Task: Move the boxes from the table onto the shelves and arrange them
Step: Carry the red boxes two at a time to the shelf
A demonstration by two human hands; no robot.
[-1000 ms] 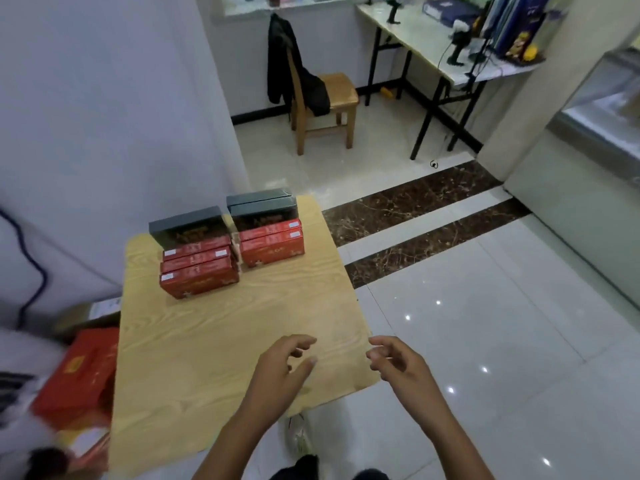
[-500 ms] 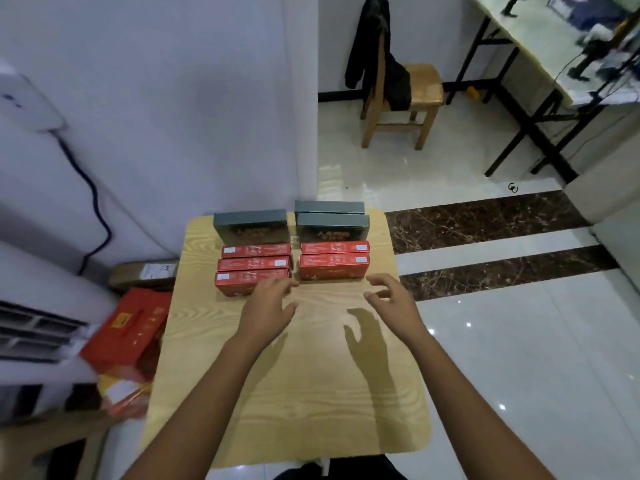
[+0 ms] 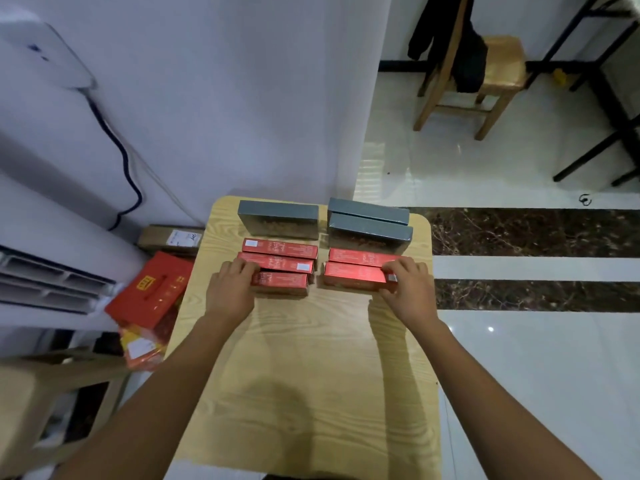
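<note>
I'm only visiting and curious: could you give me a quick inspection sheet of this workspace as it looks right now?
Surface: wooden table, boxes at its far end.
Job's things: five red boxes, three in the left column and two in the right; three grey boxes behind them; no shelves in view.
Clutter: red cartons and a cardboard parcel on the floor left of the table.
Hands: left hand, fingers curled over the near left red box; right hand, fingers curled over the near right red box.
Cables: dark cable hanging down the wall.
Surroundings: wooden chair with a dark garment, white air conditioner.
</note>
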